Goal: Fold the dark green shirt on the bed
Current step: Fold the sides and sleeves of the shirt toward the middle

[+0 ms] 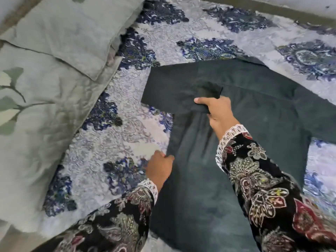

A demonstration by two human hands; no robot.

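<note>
You are folding the dark green shirt (209,179) on the bed, one hand on each part of it.

The shirt is lying flat on the blue-and-white patterned bedspread (209,33), its body running toward you and one long sleeve (181,88) stretching leftward across the top. Your right hand (216,113) is pinching a fold of the sleeve cloth between thumb and curled fingers, just where the sleeve is crossing the body. Your left hand (160,168) is gripping the shirt's left edge, fingers curling under the cloth while the thumb is lying on top. Both of your floral sleeves with white lace cuffs are reaching in from below. Two pale green pillows (63,33) are lying at the left, beside the shirt but apart from it.
</note>
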